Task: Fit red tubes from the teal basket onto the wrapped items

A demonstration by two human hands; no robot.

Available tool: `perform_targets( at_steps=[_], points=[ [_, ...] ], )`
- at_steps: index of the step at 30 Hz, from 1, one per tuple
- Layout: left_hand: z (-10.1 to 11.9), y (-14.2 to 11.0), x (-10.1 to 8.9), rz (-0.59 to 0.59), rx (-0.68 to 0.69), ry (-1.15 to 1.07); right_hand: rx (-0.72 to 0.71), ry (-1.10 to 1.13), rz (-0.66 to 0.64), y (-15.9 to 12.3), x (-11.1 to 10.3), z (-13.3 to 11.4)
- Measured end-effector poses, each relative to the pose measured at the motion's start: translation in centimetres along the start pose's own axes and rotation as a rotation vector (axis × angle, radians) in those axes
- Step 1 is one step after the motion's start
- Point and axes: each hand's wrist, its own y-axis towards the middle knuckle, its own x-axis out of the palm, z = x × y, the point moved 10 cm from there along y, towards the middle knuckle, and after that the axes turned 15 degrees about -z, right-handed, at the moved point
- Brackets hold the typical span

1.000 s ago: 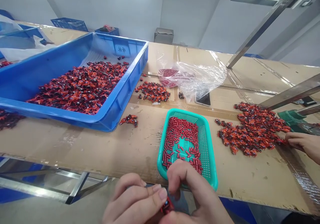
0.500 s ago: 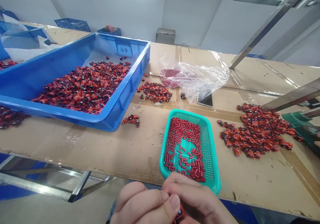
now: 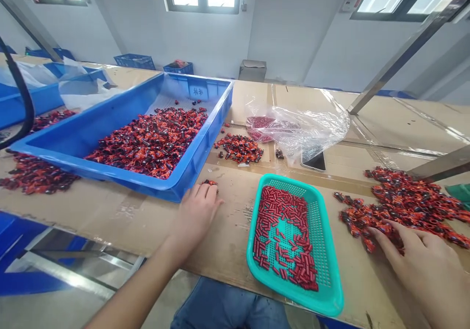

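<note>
My left hand (image 3: 196, 209) is stretched out to the front corner of the blue bin (image 3: 205, 160), fingers apart and resting at a few small red-and-black parts (image 3: 210, 182), which they partly cover. To the right, my right hand (image 3: 422, 263) reaches over the near edge of a loose pile of orange-red and black parts (image 3: 411, 197). Its thumb and fingers are spread around some of these pieces. Between the hands stands a green plastic basket (image 3: 332, 270) holding many short dark red cylinders (image 3: 282, 204).
Red-and-black parts (image 3: 147, 140) fill much of the blue bin; another heap (image 3: 240, 148) lies beside it. Behind the basket are a clear plastic bag (image 3: 319, 121) with red pieces and a phone (image 3: 314, 159). A metal post (image 3: 389, 55) rises from the cardboard-covered table (image 3: 227, 250).
My hands were together in front of the basket, fingering a red-and-black part. They have parted, the left to the bin's corner and the right to the pile. The camera view has tilted up.
</note>
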Motion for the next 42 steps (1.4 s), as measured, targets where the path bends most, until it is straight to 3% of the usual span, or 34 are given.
perform_targets(
  at_steps=[3, 5, 7, 11, 14, 18, 23, 27, 31, 34, 42],
  points=[
    [-0.1, 1.2, 0.6, -0.076, -0.043, 0.031, 0.027, -0.193, 0.021, 0.0, -0.9, -0.8],
    [0.1, 1.6, 0.9, -0.107, -0.047, 0.031, -0.054, -0.200, 0.088, -0.1, -1.9, -4.0],
    [0.3, 1.8, 1.2, -0.120, -0.052, 0.020, -0.212, -0.063, 0.103, -0.4, -2.3, -8.3],
    [0.2, 1.2, 1.5, -0.105, -0.055, -0.036, -0.443, 0.066, -0.102, -0.7, -0.3, -16.4],
    [0.6, 0.1, 1.6, -0.065, -0.002, -0.130, -0.428, -0.097, -0.211, -0.7, 1.9, -19.0],
    [2.1, -2.3, 0.5, 0.029, 0.144, -0.333, -0.406, -0.186, -0.286, -0.2, 3.7, -19.5],
    [4.5, -5.7, -2.3, 0.151, 0.297, -0.611, -0.421, -0.258, -0.354, 0.0, 4.2, -19.8],
    [5.7, -7.2, -3.4, 0.192, 0.340, -0.856, -0.438, -0.311, -0.404, -0.1, 4.3, -20.2],
    [5.8, -7.8, -3.1, 0.227, 0.306, -1.111, -0.448, -0.351, -0.444, 0.3, 4.9, -20.5],
    [6.2, -8.2, -3.0, 0.239, 0.307, -1.158, -0.460, -0.359, -0.470, 0.7, 5.3, -20.6],
    [7.6, -8.8, -5.1, 0.271, 0.451, -1.062, -0.466, -0.302, -0.487, 0.7, 5.6, -20.8]
  ],
)
